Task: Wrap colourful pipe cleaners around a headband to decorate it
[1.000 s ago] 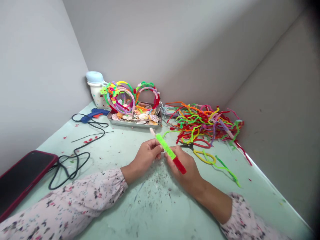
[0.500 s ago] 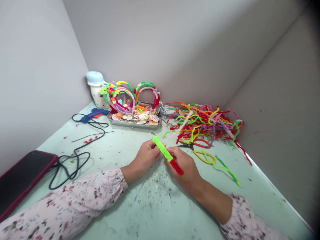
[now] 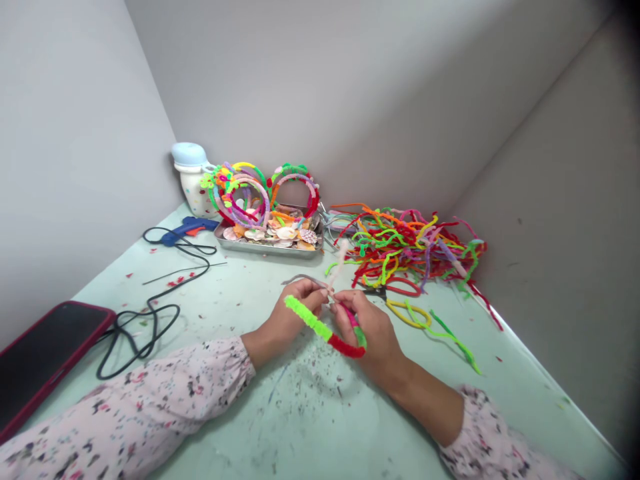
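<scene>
Green-and-red pipe-cleaner band [image 3: 306, 319] curving just below the left hand [image 3: 293, 317]; its red end held in the closed right hand [image 3: 373, 330]; left hand narrowly pinching a pale pipe cleaner [image 3: 340, 263] at the fingertips.

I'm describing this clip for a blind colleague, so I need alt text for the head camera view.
Two bare hands, left and right, hold a curved band covered in green and red pipe cleaner, with a pale pipe cleaner rising between them. Beyond lie a tangled heap of colourful pipe cleaners, a metal tray of seashells with decorated headbands, and a blue glue gun.
</scene>
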Motion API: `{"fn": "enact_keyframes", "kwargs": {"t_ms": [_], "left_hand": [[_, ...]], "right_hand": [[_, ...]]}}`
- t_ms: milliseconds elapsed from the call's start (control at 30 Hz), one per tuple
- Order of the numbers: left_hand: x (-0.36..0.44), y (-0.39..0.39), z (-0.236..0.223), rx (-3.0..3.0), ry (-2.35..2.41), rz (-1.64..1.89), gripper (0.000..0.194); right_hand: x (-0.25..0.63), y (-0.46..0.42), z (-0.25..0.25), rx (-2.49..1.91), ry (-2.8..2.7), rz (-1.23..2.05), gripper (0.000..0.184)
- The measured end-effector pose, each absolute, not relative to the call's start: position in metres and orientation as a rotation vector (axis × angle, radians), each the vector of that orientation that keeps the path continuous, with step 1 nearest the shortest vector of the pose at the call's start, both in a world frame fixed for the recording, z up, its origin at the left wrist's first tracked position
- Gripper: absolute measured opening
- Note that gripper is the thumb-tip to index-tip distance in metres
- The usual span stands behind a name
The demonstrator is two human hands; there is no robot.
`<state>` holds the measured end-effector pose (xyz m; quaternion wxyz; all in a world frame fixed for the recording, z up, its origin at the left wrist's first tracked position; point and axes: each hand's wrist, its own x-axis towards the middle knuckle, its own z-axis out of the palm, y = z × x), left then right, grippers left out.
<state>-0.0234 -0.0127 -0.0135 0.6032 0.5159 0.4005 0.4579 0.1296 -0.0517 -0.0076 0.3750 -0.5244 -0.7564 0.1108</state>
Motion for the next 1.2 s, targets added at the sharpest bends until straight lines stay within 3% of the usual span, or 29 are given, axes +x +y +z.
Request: {"fn": "enact_keyframes", "kwargs": {"t_ms": [967,1200], "left_hand": [[-0.022,-0.008,-0.021,1.225,0.978,1.075,0.02],[-0.022,-0.013,-0.003,1.32,1.126,0.989,0.022]], "right_hand": [[0.126,-0.053,-0.009,-1.27,-2.026,0.142,0.013],[0.132,-0.049,-0.009,-1.298,-1.97,0.147,0.013]]}}
